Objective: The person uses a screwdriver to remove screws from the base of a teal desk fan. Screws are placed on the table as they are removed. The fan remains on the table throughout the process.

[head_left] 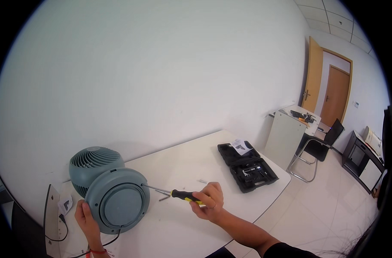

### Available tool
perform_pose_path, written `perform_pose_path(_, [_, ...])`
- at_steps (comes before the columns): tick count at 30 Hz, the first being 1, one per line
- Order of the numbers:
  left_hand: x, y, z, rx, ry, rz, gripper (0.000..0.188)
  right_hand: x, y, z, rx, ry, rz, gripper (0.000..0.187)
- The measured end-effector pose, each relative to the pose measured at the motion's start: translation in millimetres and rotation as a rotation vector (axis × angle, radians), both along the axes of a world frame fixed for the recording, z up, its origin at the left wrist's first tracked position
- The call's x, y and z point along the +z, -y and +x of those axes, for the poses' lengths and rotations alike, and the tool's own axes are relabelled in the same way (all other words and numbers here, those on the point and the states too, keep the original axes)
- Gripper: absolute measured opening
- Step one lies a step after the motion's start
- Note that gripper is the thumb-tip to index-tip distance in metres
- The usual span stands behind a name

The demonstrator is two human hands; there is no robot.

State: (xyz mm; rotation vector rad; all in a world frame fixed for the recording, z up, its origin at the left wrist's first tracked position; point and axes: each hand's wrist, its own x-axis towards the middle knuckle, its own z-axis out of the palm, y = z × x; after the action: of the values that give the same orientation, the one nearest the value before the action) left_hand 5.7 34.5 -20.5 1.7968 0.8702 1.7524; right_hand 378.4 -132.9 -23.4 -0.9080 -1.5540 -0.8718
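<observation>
A grey-green desk fan lies tipped on the table, its round grille head (pixel 95 162) toward the wall and the underside of its round base (pixel 123 205) facing me. My left hand (pixel 87 220) grips the base's left edge, with the fingers partly hidden behind it. Wrapped in my right hand (pixel 209 201) is a screwdriver (pixel 181 195) with a black and yellow handle. Its long shaft points left, and the tip meets the base near its upper right rim, at what looks like a screw hole. Beside the shaft, a short metal rod (pixel 163 198) lies on the table.
An open black tool case (pixel 251 172) with bits and a leaflet (pixel 240 147) sits at the table's right. A black cord (pixel 114 239) runs from the base. Behind the fan stands the white wall (pixel 161 86). A chair (pixel 322 144) and another desk (pixel 286 131) stand farther right.
</observation>
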Motion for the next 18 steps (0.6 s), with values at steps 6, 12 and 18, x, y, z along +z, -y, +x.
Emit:
perform_pose_path(6, [0, 0, 1, 0.005, 0.000, 0.009, 0.037, 2, -6, -9, 0.136, -0.094, 0.043, 0.056])
perform_pose_path(12, [2, 2, 3, -0.008, 0.015, 0.005, 0.038, -7, -2, 1, 0.123, -0.110, -0.031, 0.047])
perform_pose_path(18, [3, 2, 4, -0.006, 0.022, 0.016, 0.038, -23, -5, -1, 0.141, -0.217, -0.074, 0.042])
